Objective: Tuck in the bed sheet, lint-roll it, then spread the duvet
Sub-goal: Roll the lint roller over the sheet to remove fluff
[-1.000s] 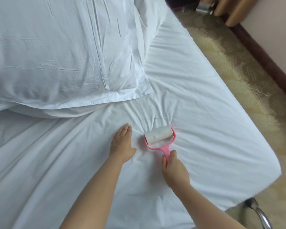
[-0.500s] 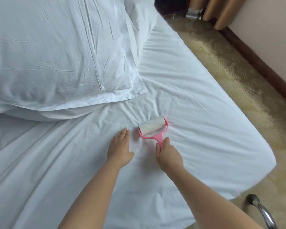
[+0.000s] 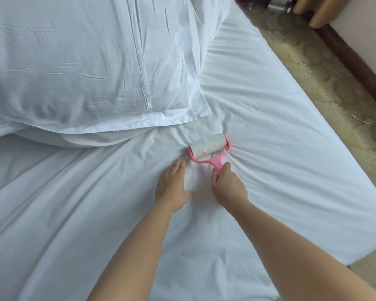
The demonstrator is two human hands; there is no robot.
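1. The bed sheet (image 3: 269, 135) is spread across the mattress, creased around the hands.
2. The pillow (image 3: 91, 61) is set at the head end.
3. The left hand (image 3: 172, 187) is pressed flat on the sheet, fingers straight.
4. The right hand (image 3: 228, 187) is curled round the handle of the lint roller (image 3: 208, 148), which has been advanced nearer the pillow's corner; lint-rolling is judged under way.

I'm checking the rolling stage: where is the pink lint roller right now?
In the head view the lint roller lies on the bed sheet just below the pillow's right corner, its handle gripped by the right hand, beside the left hand.
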